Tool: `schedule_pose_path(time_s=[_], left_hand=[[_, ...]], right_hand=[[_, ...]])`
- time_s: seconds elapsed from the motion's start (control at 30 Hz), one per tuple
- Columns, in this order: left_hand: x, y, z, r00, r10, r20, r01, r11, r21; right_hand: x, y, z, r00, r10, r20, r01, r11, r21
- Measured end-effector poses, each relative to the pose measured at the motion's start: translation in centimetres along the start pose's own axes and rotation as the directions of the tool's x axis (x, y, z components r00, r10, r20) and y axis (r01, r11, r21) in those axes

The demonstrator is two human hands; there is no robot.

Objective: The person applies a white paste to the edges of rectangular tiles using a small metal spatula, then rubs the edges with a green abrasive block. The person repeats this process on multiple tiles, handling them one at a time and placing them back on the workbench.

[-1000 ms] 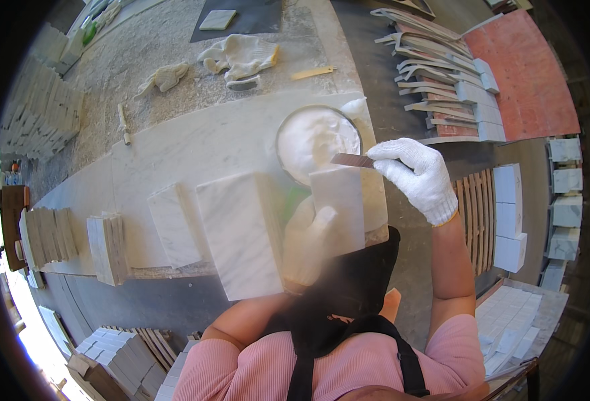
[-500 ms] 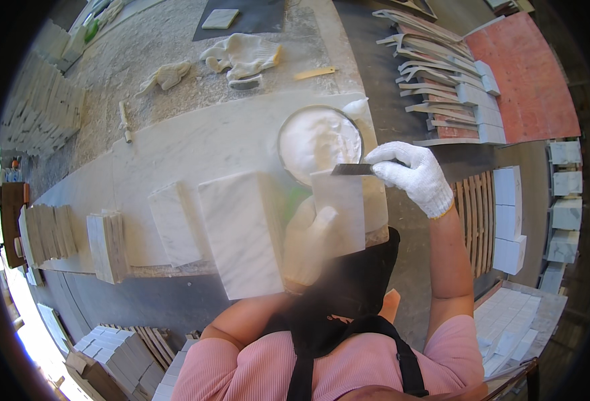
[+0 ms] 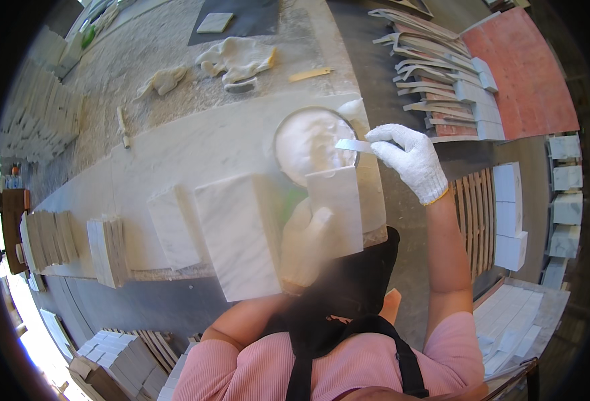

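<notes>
My right hand (image 3: 410, 160), in a white knit glove, pinches a thin flat scraper blade (image 3: 354, 145) that reaches over the right side of a round bowl (image 3: 276, 152) of white paste (image 3: 308, 140). My left hand (image 3: 305, 244), also gloved and hazy in the picture, holds a pale marble tile (image 3: 336, 210) by its left edge, thumb on its face. The tile's upper edge overlaps the bowl's near rim. A larger grey-veined marble tile (image 3: 236, 234) stands just left of my left hand.
More marble tiles (image 3: 174, 227) and a tile stack (image 3: 105, 247) line the bench's near edge. Farther back lie crumpled gloves (image 3: 238, 61), a yellowish strip (image 3: 310, 74) and a small white stick (image 3: 122, 127). Stacked strips (image 3: 435, 83) sit beyond the bench at right.
My right hand has raised the blade slightly from the tile's top edge to over the bowl. The blade has turned from dark to bright. My left hand keeps the tile nearly in place.
</notes>
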State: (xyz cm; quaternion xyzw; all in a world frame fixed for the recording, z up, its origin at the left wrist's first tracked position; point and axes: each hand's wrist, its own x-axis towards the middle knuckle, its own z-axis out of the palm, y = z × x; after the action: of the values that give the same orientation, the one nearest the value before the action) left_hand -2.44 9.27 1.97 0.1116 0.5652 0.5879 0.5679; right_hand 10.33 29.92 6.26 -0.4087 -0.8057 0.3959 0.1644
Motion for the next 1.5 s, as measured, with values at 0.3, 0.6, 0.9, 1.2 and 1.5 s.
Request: schedule_pose_path(time_s=[0.3,0.6,0.9,1.2,1.5], left_hand=[[0.0,-0.2,-0.2,1.0,-0.014,-0.009,0.013,0.999,-0.044],[-0.1,0.6,-0.1,0.997,-0.06,-0.037,0.061,0.998,0.029],[0.1,0.0,-0.7,1.0,0.009,-0.026,-0.006,0.99,0.138],[0.1,-0.1,-0.7,0.999,0.043,0.025,-0.043,0.999,-0.019],[0.2,-0.1,-0.7,0.999,0.032,0.011,-0.032,0.999,0.008]], right_hand=[[2.4,0.9,1.6,0.998,0.041,0.043,-0.031,0.977,-0.21],[7.7,5.2,1.1,0.978,0.209,-0.01,-0.209,0.977,-0.046],[9.4,3.8,2.7,0.981,0.162,0.104,-0.178,0.968,0.178],[-1.1,-0.3,-1.9,0.997,0.052,0.063,-0.074,0.903,0.424],[-4.3,-1.8,-0.6,0.988,-0.011,0.152,-0.013,0.987,0.158]])
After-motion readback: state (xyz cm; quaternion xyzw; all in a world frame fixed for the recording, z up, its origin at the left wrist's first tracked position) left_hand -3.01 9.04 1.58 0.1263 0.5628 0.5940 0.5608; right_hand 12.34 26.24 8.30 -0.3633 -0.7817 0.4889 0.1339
